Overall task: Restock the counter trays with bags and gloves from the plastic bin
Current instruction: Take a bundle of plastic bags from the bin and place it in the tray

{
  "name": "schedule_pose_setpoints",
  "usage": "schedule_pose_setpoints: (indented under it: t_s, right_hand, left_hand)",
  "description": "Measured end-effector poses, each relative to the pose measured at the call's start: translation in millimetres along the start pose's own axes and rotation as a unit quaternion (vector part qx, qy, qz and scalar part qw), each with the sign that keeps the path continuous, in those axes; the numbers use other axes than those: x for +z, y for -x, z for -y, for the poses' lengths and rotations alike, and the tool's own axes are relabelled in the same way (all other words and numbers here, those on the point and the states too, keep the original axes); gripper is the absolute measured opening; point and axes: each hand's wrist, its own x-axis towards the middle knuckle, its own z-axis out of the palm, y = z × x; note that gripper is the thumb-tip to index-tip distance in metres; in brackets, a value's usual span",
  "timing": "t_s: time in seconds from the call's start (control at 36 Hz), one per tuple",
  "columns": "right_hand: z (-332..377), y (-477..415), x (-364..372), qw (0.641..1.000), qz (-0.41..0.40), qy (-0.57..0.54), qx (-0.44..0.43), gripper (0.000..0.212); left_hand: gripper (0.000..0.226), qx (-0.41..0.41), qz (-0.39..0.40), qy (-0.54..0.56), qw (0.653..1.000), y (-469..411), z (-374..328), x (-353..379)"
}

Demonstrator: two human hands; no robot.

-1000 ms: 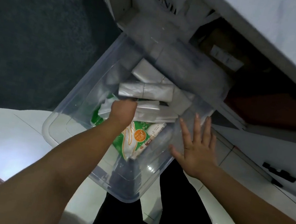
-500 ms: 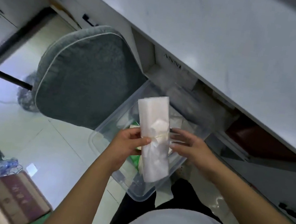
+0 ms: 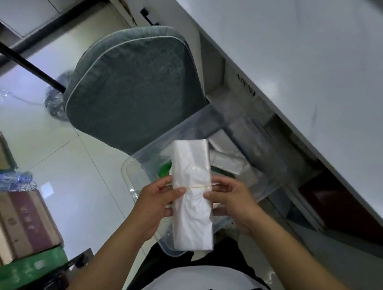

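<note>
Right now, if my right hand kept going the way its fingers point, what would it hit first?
The banded bundle of plastic bags: the right hand already pinches its edge, with the left hand probably next beyond.

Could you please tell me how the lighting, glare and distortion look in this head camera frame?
Head view: dim and bluish, with glare on the floor tiles; wide-angle bending tilts the counter; the bag bundle is fairly sharp between both hands, the bin softer.

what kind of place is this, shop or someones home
Probably a shop's service area: a long pale counter with storage shelves beneath, stacked cardboard cartons on the floor, and a clear plastic bin of supplies.
</note>
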Motion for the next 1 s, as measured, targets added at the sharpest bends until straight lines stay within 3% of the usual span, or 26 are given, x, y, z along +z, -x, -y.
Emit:
schedule_pose_setpoints:
  t_s: [0.11,0.22,0.33,0.47,0.61,0.83,1.0]
  right_hand:
    - [-6.8,-21.3,7.5,0.999,0.002,0.022,0.039,0.023]
    - [-16.6,-73.9,-11.4,0.985,-0.091,0.138,0.046,0.030]
    - [-31.9,-145.1,-49.5,0.925,-0.157,0.345,0.031,0.040]
    - [-46.5,-222.1,-80.1,0.842,-0.128,0.517,0.090,0.059]
    - [-55.3,-280.2,-69.6,0.731,-0.125,0.663,0.102,0.066]
    - [-76.1,-329.3,-56.4,0.670,-0.168,0.722,0.048,0.049]
    - [-75.0,-334.5,-57.7,0.627,-0.133,0.763,0.081,0.045]
  left_hand:
    - [0.035,-0.016,-0.032,0.023,0.999,-9.2,9.2,-16.4]
    - [0.029,-0.046,-0.069,0.079,0.993,-25.5,23.7,-33.7]
    - [0.028,-0.079,-0.084,0.145,0.983,-50.3,41.6,-46.8]
    - [0.031,-0.088,-0.111,0.203,0.969,-79.4,66.5,-58.7]
    - [0.028,-0.085,-0.137,0.234,0.959,-101.1,90.1,-64.7]
    - [0.018,-0.088,-0.154,0.234,0.956,-125.3,111.1,-62.1]
    - [0.018,-0.084,-0.154,0.249,0.952,-118.8,113.8,-55.2]
